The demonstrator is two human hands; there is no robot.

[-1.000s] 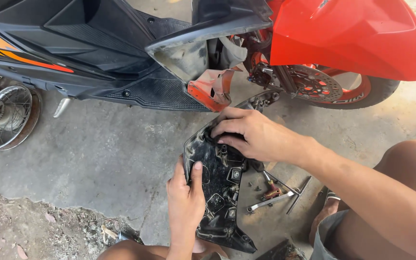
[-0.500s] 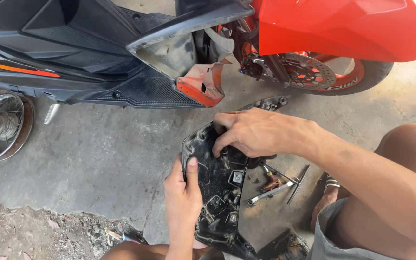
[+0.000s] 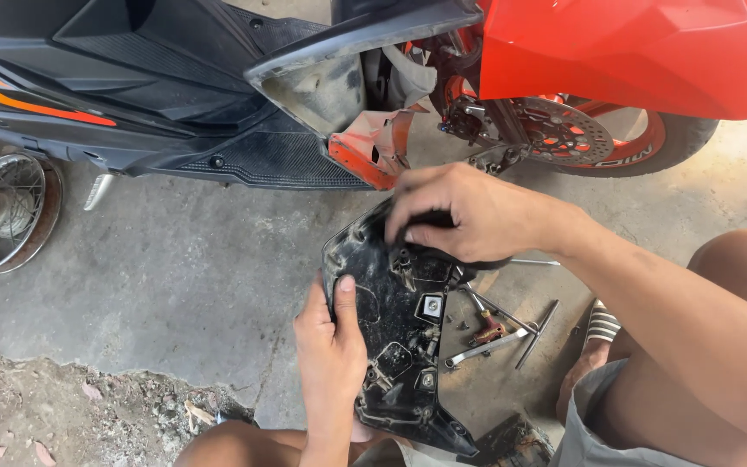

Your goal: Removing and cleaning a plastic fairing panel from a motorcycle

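Note:
A black plastic scooter body panel (image 3: 395,333) lies inside-up in front of me, with ribs, clips and small fittings on its inner face. My left hand (image 3: 330,346) grips its left edge, thumb pressed on the inner surface. My right hand (image 3: 469,212) reaches across from the right and closes over the panel's upper end, fingers curled around it. What sits under those fingers is hidden.
A black and red scooter (image 3: 218,95) stands across the top, its red front fender (image 3: 633,52) and front wheel with brake disc (image 3: 564,134) at right. A loose spoked wheel (image 3: 2,212) lies at left. Wrenches and a screwdriver (image 3: 494,333) lie on the concrete beside the panel. Rubble (image 3: 62,406) lower left.
My right hand has slid up to the panel's top end and curled over it. My left hand keeps its hold on the left edge. The view has shifted slightly.

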